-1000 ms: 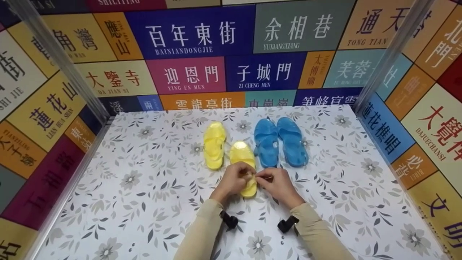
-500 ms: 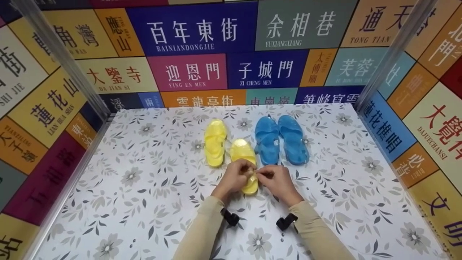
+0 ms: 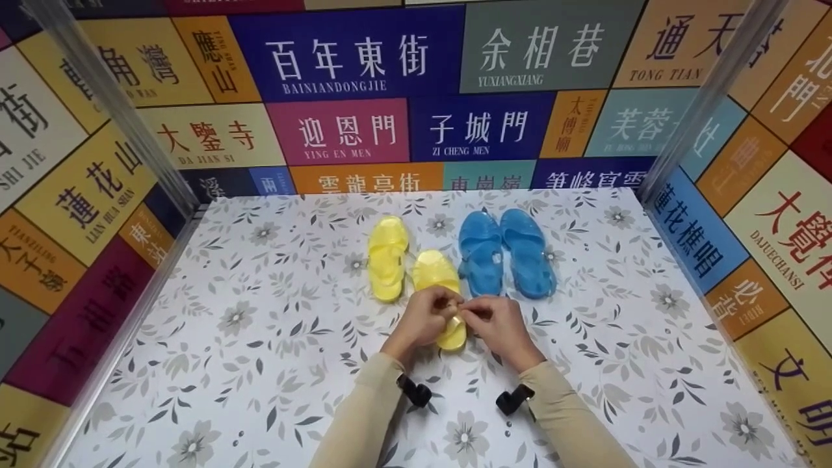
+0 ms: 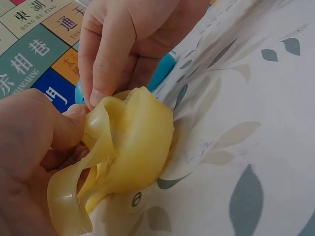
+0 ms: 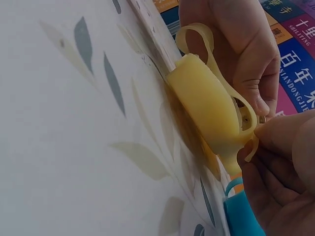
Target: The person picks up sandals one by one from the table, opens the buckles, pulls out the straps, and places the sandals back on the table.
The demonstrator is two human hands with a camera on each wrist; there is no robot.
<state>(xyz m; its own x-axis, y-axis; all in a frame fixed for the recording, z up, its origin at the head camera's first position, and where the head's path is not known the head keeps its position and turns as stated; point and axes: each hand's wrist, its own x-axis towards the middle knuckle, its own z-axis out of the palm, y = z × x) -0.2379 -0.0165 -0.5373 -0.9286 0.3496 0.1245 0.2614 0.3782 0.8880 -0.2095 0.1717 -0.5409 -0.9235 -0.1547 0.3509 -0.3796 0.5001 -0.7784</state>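
Observation:
The nearer yellow sandal (image 3: pixel 436 269) lies on the patterned cloth, its heel toward the person. My left hand (image 3: pixel 426 320) pinches the ankle strap (image 4: pixel 98 128) of this sandal from the left. From the right, my right hand (image 3: pixel 499 325) pinches the strap's end between thumb and fingers. The two hands meet just above the heel part (image 5: pixel 204 96). A small metal buckle (image 5: pixel 262 119) shows between the fingertips in the right wrist view; how far the strap passes through it is hidden. Another yellow sandal (image 3: pixel 387 260) lies farther back on the left.
A pair of blue sandals (image 3: pixel 481 253) sits side by side, right of the yellow ones. White cloth with grey leaves and flowers (image 3: pixel 234 318) covers the table. Colourful lettered panels (image 3: pixel 344 58) rise behind and at both sides, with clear corner posts (image 3: pixel 708 97).
Both hands stay at the strap, with only slight finger shifts. The head view has tilted a little; the sandals stay where they were.

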